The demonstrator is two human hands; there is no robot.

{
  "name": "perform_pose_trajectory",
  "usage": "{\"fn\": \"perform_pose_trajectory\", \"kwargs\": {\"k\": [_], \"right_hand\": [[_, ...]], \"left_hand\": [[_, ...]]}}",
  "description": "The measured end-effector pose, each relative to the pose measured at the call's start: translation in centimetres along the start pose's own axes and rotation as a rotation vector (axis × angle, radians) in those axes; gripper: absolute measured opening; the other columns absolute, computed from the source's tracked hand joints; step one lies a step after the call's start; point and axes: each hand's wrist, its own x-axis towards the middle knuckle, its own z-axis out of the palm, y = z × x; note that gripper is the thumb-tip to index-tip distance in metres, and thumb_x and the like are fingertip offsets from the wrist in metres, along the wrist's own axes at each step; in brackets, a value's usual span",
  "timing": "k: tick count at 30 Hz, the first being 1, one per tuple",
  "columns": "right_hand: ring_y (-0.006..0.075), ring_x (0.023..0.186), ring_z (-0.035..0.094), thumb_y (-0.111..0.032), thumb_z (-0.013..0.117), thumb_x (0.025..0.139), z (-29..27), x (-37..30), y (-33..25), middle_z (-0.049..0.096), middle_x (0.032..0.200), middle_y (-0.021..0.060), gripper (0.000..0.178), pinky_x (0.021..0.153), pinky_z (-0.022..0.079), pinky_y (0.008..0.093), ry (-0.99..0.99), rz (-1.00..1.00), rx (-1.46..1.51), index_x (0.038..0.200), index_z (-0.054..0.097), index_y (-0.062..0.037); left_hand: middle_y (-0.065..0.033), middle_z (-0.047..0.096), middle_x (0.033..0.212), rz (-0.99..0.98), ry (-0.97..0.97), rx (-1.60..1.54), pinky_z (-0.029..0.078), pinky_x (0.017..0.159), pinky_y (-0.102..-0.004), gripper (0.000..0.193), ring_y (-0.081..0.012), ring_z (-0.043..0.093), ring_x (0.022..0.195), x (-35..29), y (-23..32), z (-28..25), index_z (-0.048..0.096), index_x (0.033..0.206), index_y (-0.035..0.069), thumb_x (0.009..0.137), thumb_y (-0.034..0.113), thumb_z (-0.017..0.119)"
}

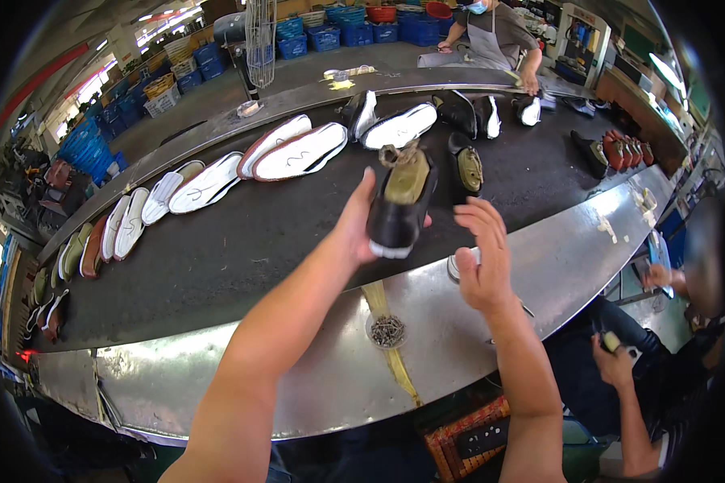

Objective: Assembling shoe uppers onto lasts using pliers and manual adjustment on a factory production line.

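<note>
My left hand (354, 216) grips a black shoe (396, 221) from its left side, holding it up over the dark conveyor belt (298, 241). An olive insert fills the shoe's opening, with a tied lace or cord at its far end; white shows at the near tip. My right hand (487, 262) is raised just to the right of the shoe, apart from it, fingers spread and holding nothing. Beyond that hand, a second black shoe with an olive insert (466, 165) rests on the belt. Several shoes with white soles (302, 153) lie in a row along the far side.
A metal ledge (314, 354) runs along the belt's near edge, with a dish of small metal pieces (387, 331) on yellow tape. Brown-red shoes (624, 150) sit at the right. One co-worker (499, 36) stands across the belt; another's hand (615, 360) shows at lower right.
</note>
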Motion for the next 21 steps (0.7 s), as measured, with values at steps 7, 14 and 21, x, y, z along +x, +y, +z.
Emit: {"fn": "perform_pose_trajectory", "kwargs": {"k": [7, 14, 21], "right_hand": [[0.0422, 0.115, 0.057, -0.016, 0.069, 0.089, 1.2, -3.5, 4.0, 0.063, 0.116, 0.0224, 0.031, 0.099, 0.046, 0.0486, -0.139, 0.290, -0.120, 0.112, 0.060, 0.0032], [0.0403, 0.113, 0.058, -0.019, 0.074, 0.086, 2.2, -3.7, 3.7, 0.063, 0.112, 0.0195, 0.034, 0.099, 0.045, 0.0496, -0.268, 0.270, -0.102, 0.109, 0.060, 0.0016], [0.0361, 0.113, 0.059, -0.022, 0.077, 0.084, 2.2, -3.9, 3.7, 0.064, 0.112, 0.0155, 0.036, 0.098, 0.045, 0.0482, -0.376, 0.311, -0.102, 0.107, 0.059, 0.0000]], "left_hand": [[-0.0350, 0.054, 0.136, 0.855, 0.517, 2.005, 0.037, 0.115, -0.0427, 0.065, -0.0435, 0.050, 0.133, 9.6, -3.4, -6.9, 0.049, 0.135, -0.012, 0.105, 0.046, 0.044], [-0.0329, 0.054, 0.138, 0.775, 0.856, 1.771, 0.038, 0.113, -0.0460, 0.058, -0.0437, 0.050, 0.132, 15.0, 6.9, -11.9, 0.059, 0.126, -0.010, 0.096, 0.039, 0.063], [-0.0314, 0.047, 0.149, 0.063, 0.986, 2.165, 0.021, 0.122, -0.0461, 0.090, -0.0396, 0.034, 0.147, 21.3, 13.9, -16.4, 0.059, 0.140, 0.000, 0.084, 0.071, 0.062]]}}
